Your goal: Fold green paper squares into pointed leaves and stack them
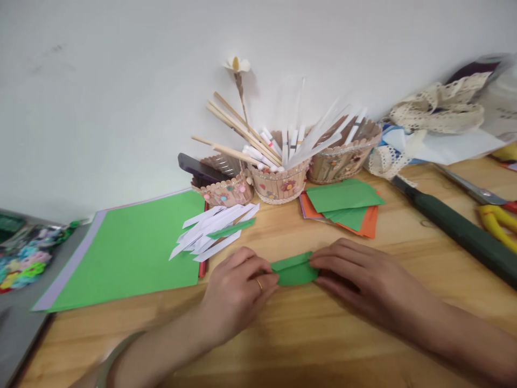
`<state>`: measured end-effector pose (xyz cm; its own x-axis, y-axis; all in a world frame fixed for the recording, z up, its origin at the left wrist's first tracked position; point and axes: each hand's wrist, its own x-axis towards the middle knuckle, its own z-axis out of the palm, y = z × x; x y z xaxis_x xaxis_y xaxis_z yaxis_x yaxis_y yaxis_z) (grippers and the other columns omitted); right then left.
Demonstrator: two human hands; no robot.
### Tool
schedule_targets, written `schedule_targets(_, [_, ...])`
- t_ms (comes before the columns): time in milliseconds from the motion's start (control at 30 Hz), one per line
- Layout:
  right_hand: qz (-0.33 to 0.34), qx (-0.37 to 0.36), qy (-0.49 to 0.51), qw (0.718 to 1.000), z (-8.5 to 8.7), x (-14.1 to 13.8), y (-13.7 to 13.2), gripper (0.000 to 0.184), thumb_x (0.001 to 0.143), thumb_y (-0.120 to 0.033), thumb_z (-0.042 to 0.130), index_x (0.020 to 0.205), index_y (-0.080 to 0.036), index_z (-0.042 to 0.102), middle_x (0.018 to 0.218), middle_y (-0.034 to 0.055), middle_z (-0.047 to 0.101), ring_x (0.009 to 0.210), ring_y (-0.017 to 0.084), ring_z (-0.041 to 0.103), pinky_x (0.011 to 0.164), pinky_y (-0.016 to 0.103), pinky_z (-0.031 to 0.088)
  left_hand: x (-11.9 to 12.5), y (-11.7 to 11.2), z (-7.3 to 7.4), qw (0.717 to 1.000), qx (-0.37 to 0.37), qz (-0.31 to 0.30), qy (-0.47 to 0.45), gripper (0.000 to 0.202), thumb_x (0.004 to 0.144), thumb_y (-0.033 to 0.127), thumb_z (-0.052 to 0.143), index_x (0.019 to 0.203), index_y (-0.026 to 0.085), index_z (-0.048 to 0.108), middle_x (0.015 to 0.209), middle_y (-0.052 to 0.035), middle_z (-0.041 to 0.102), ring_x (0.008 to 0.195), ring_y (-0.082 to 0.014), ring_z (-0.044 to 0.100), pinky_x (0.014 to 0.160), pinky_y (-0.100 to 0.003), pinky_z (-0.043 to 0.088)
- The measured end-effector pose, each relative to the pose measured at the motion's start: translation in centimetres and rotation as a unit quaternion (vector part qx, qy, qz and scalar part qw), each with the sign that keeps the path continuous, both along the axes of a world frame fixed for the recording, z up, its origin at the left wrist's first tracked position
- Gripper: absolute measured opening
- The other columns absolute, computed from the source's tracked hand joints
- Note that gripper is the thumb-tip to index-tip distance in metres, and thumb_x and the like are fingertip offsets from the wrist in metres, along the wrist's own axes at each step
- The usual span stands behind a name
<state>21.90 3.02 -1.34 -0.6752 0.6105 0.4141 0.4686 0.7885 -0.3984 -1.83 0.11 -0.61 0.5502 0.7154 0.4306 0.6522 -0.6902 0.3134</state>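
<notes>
A small piece of green paper (295,272) with a fold along its upper edge is stretched between my two hands, just over the wooden table. My left hand (242,285), with a ring on one finger, pinches its left end. At the right end, the fingers of my right hand (355,272) are closed on the paper, covering that corner. Behind my left hand lies a heap of folded white paper strips (218,226), with a green folded strip (232,228) on top. Beyond my right hand sits a stack of green and orange paper pieces (343,199).
Large green sheets (133,248) lie at the left. Three decorated wooden holders (278,186) with sticks and pens stand against the wall. On the right are a dark green glue gun (456,221), yellow-handled pliers (495,223), scissors (472,188) and lace ribbon (436,116).
</notes>
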Motion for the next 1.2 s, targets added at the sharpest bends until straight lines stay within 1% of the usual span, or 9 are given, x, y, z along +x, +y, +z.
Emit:
schedule_targets(100, [0.009, -0.018, 0.006, 1.000, 0.2, 0.0, 0.4, 0.016, 0.089, -0.017, 0.047, 0.085, -0.017, 0.063, 0.087, 0.0066, 0.065, 0.079, 0.016, 0.059, 0.068, 0.029, 0.050, 0.1, -0.1, 0.1, 0.997, -0.055, 0.019, -0.043, 0.005, 0.084, 0.020, 0.062, 0.084, 0.018, 0.067, 0.079, -0.0035, 0.066, 0.074, -0.0162, 0.054, 0.063, -0.028, 0.047])
schedule_targets(200, [-0.001, -0.061, 0.010, 0.998, 0.3, -0.2, 0.5, 0.017, 0.090, -0.018, 0.046, 0.083, -0.017, 0.061, 0.084, 0.0062, 0.063, 0.078, 0.016, 0.058, 0.068, 0.029, 0.049, 0.3, -0.2, 0.3, 0.991, -0.104, 0.046, -0.069, 0.008, 0.084, 0.024, 0.062, 0.079, 0.018, 0.065, 0.076, -0.0034, 0.065, 0.074, -0.0170, 0.054, 0.064, -0.030, 0.046])
schedule_targets(300, [-0.015, -0.098, -0.005, 0.995, 0.5, -0.3, 0.4, 0.017, 0.090, -0.020, 0.045, 0.081, -0.018, 0.059, 0.081, 0.0057, 0.061, 0.076, 0.016, 0.056, 0.066, 0.029, 0.047, 0.6, -0.4, 0.3, 0.984, -0.144, 0.071, -0.081, 0.009, 0.084, 0.021, 0.061, 0.076, 0.019, 0.065, 0.076, -0.0026, 0.064, 0.075, -0.0171, 0.053, 0.065, -0.031, 0.045])
schedule_targets(400, [-0.033, -0.106, -0.024, 0.994, 0.6, -0.5, 0.4, 0.018, 0.090, -0.021, 0.044, 0.081, -0.017, 0.058, 0.079, 0.0057, 0.059, 0.075, 0.017, 0.055, 0.066, 0.030, 0.046, 0.8, -0.4, 0.2, 0.978, -0.163, 0.091, -0.092, 0.010, 0.083, 0.019, 0.062, 0.074, 0.019, 0.066, 0.075, -0.0020, 0.063, 0.074, -0.0172, 0.052, 0.065, -0.032, 0.044])
schedule_targets(600, [-0.074, -0.078, -0.047, 0.993, 0.6, -1.2, 0.3, 0.020, 0.090, -0.022, 0.043, 0.077, -0.017, 0.057, 0.075, 0.0049, 0.057, 0.070, 0.016, 0.054, 0.063, 0.029, 0.044, 1.1, -0.4, 0.2, 0.973, -0.179, 0.117, -0.088, 0.015, 0.084, 0.019, 0.057, 0.071, 0.019, 0.064, 0.072, -0.0013, 0.061, 0.074, -0.0176, 0.051, 0.066, -0.033, 0.043])
schedule_targets(733, [-0.091, -0.045, -0.063, 0.993, 0.4, -1.5, 0.1, 0.020, 0.088, -0.021, 0.043, 0.073, -0.018, 0.055, 0.071, 0.0035, 0.055, 0.064, 0.015, 0.053, 0.056, 0.026, 0.041, 1.3, -0.2, 0.2, 0.971, -0.187, 0.134, -0.070, 0.013, 0.081, 0.016, 0.057, 0.069, 0.018, 0.060, 0.069, -0.0008, 0.058, 0.074, -0.0184, 0.049, 0.066, -0.034, 0.041])
schedule_targets(833, [-0.097, -0.002, -0.075, 0.992, 0.1, -1.7, -0.1, 0.019, 0.087, -0.020, 0.043, 0.071, -0.018, 0.052, 0.070, 0.0022, 0.053, 0.059, 0.014, 0.052, 0.053, 0.026, 0.038, 1.5, -0.2, 0.1, 0.970, -0.185, 0.150, -0.047, 0.013, 0.078, 0.015, 0.059, 0.066, 0.018, 0.056, 0.068, -0.0002, 0.056, 0.073, -0.0186, 0.048, 0.066, -0.033, 0.040])
schedule_targets(967, [-0.092, 0.055, -0.088, 0.990, -0.2, -1.8, -0.2, 0.019, 0.088, -0.018, 0.040, 0.072, -0.018, 0.051, 0.069, 0.0026, 0.053, 0.060, 0.014, 0.052, 0.054, 0.026, 0.039, 1.5, -0.2, 0.0, 0.971, -0.178, 0.159, -0.033, 0.013, 0.075, 0.014, 0.062, 0.066, 0.018, 0.054, 0.068, 0.0002, 0.055, 0.075, -0.0188, 0.047, 0.066, -0.033, 0.040])
schedule_targets(1200, [-0.101, 0.049, -0.109, 0.988, -0.2, -2.1, -0.1, 0.022, 0.090, -0.021, 0.036, 0.072, -0.018, 0.049, 0.073, 0.0045, 0.052, 0.061, 0.015, 0.052, 0.053, 0.027, 0.041, 1.4, -0.1, -0.1, 0.974, -0.171, 0.150, -0.005, 0.013, 0.078, 0.016, 0.059, 0.066, 0.018, 0.053, 0.070, -0.0014, 0.056, 0.077, -0.0209, 0.046, 0.067, -0.036, 0.040])
